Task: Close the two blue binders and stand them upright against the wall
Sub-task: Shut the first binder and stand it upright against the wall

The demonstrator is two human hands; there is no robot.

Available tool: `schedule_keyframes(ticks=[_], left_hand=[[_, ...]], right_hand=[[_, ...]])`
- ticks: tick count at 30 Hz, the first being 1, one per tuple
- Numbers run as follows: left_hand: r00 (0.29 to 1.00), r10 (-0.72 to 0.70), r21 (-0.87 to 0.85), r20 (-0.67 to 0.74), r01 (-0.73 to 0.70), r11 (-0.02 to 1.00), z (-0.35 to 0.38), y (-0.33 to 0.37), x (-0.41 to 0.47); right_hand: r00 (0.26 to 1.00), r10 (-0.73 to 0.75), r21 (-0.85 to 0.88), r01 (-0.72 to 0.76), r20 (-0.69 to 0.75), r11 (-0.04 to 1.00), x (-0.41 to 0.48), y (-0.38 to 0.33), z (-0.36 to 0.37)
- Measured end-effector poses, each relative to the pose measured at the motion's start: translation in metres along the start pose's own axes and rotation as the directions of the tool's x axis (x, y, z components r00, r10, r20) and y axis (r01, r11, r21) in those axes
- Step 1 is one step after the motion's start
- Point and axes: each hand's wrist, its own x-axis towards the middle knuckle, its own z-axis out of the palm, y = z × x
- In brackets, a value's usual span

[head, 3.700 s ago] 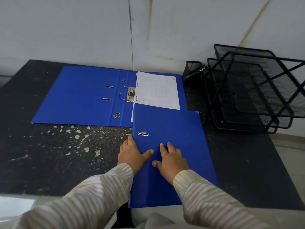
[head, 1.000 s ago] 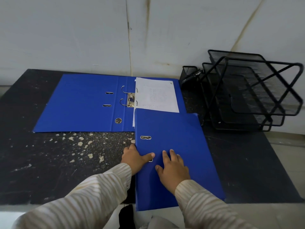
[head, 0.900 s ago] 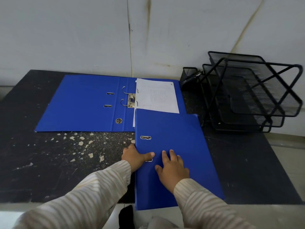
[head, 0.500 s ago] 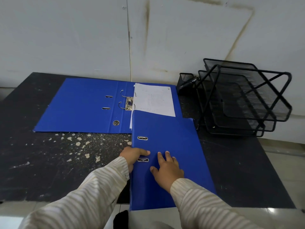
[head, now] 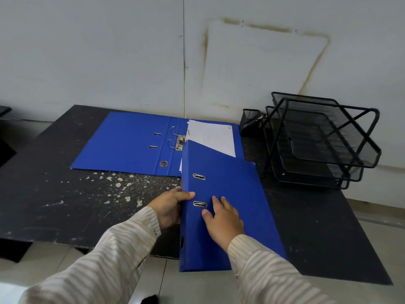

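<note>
Blue and already shut, the closed binder (head: pixel 230 194) is lying at the near edge of the table (head: pixel 54 194). Its far corner is overlapping the open binder (head: pixel 127 143), which is lying flat by the wall (head: pixel 109 62). The left hand (head: pixel 168 207) is wrapping round the spine, thumb on the cover, probably to tip it upright. The right hand (head: pixel 223 218) is pressing flat-fingered, likely keeping the cover down.
</note>
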Motion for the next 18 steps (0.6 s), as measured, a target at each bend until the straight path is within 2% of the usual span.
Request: schedule_keyframes(ticks=[6, 13, 18], left_hand=[[0.995, 0.075, -0.013, 0.066, -0.075, 0.997, 0.001, 0.005, -0.013], [0.971, 0.171, -0.043, 0.165, -0.166, 0.985, -0.012, 0.025, -0.028], [0.951, 0.22, 0.007, 0.216, -0.227, 0.974, -0.037, 0.045, -0.042]], right_hand=[[0.997, -0.022, 0.051, 0.026, -0.071, 0.998, -0.017, -0.021, -0.001], [0.976, -0.013, 0.112, 0.038, -0.219, 0.993, -0.029, -0.057, 0.011], [0.948, 0.004, 0.205, 0.064, -0.317, 0.977, -0.035, -0.092, 0.027]])
